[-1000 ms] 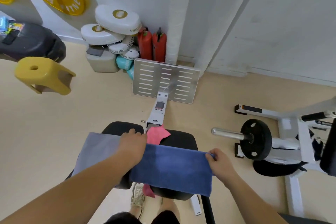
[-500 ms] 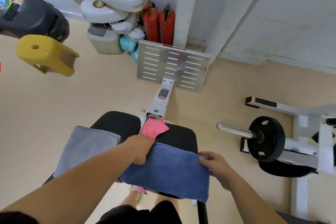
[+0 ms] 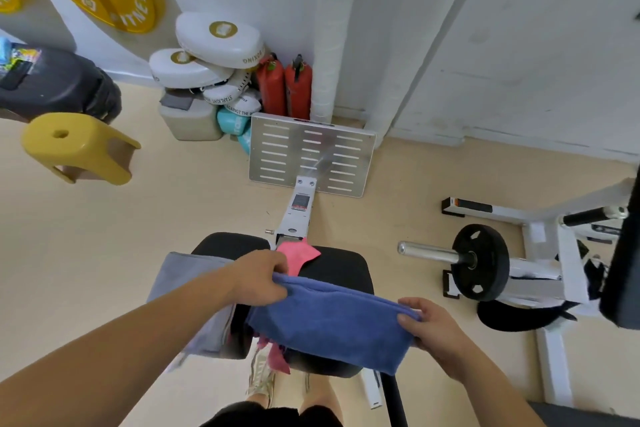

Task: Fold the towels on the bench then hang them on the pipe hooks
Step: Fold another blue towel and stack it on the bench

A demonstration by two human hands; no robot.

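- The person is busy with the folding step. The blue towel (image 3: 329, 322) is being held stretched across the near end of the worktop (image 3: 339, 265), already doubled into a long band. I judge the fold is partway done and the hanging not yet begun.
- The left hand (image 3: 256, 276) is gripping the towel's left end, its fingers (image 3: 277, 262) curling over the upper edge. The right hand (image 3: 434, 328) is pinching the right end, its fingers (image 3: 410, 317) wrapping round the upper corner.
- The towel is spanning the gap between the two hands, its lower part draping over the near side of the worktop.
- A pink towel (image 3: 299, 253) is lying underneath, poking out past the far edge and again below. A grey towel (image 3: 180, 279) is hanging over the worktop's left side, just beside the left forearm.
- Next, I reckon, the move is calling for one end to be brought across to the other, edges lined up, without dragging the pink towel along.
- The white wrapped pipe (image 3: 329, 45) is standing by the wall, well apart. I cannot make out any hooks on it.
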